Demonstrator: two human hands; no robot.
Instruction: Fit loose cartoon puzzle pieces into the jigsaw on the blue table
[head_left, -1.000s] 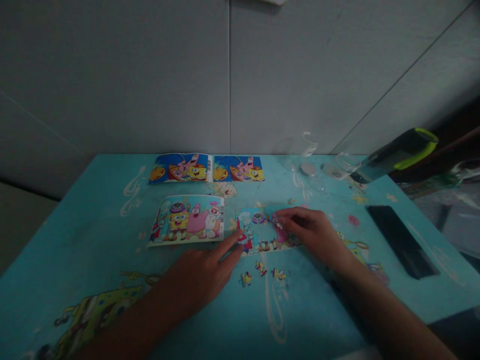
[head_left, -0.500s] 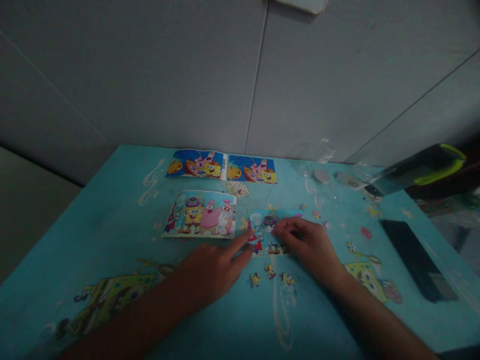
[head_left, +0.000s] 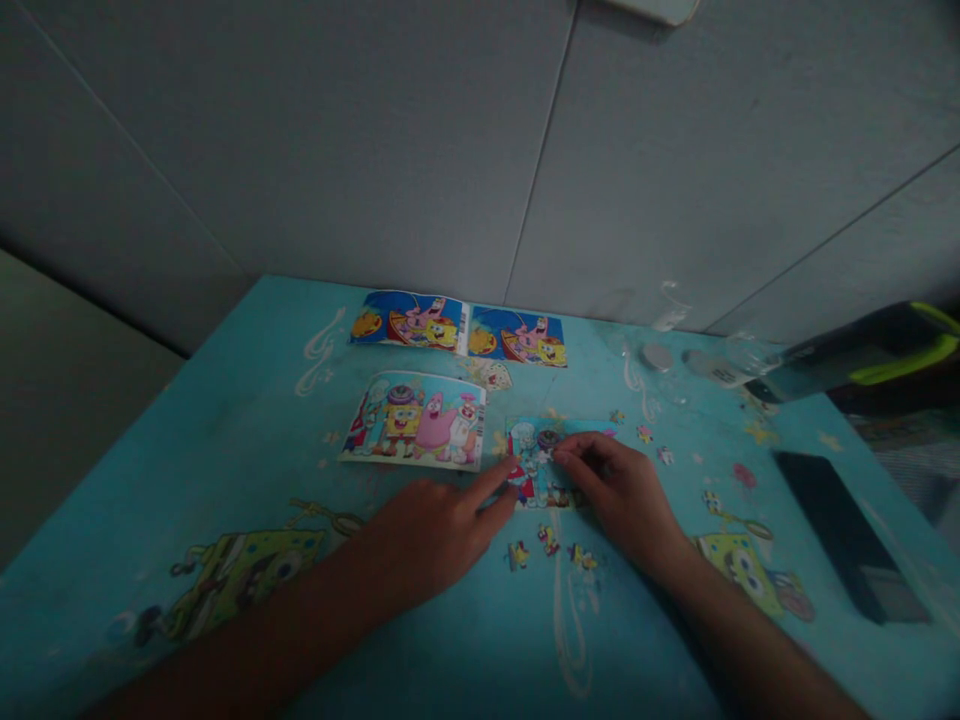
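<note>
A partly assembled jigsaw puzzle [head_left: 531,490] with cartoon figures lies flat on the blue table. My left hand [head_left: 442,525] has its index finger and thumb stretched out, their tips at the puzzle's left edge. Over the middle of the puzzle, my right hand [head_left: 626,490] pinches thumb and index finger on a small puzzle piece [head_left: 546,457], mostly hidden by the fingertips. The right hand also covers the puzzle's right part. Several loose puzzle pieces [head_left: 548,540] lie just below it, and others [head_left: 644,434] to its upper right. Left of the puzzle rests the matching picture card [head_left: 420,420].
At the back stand a blue picture card [head_left: 409,322] and, beside it, a second blue picture [head_left: 517,337]. A clear container [head_left: 671,305], a round lid [head_left: 658,357] and a dark bottle [head_left: 840,350] are at the back right. A dark phone [head_left: 847,535] lies right.
The view has shifted a little, so everything sits slightly further right. Both hands keep nearly the same place at the puzzle, with the right fingertips still pinched over its middle.
</note>
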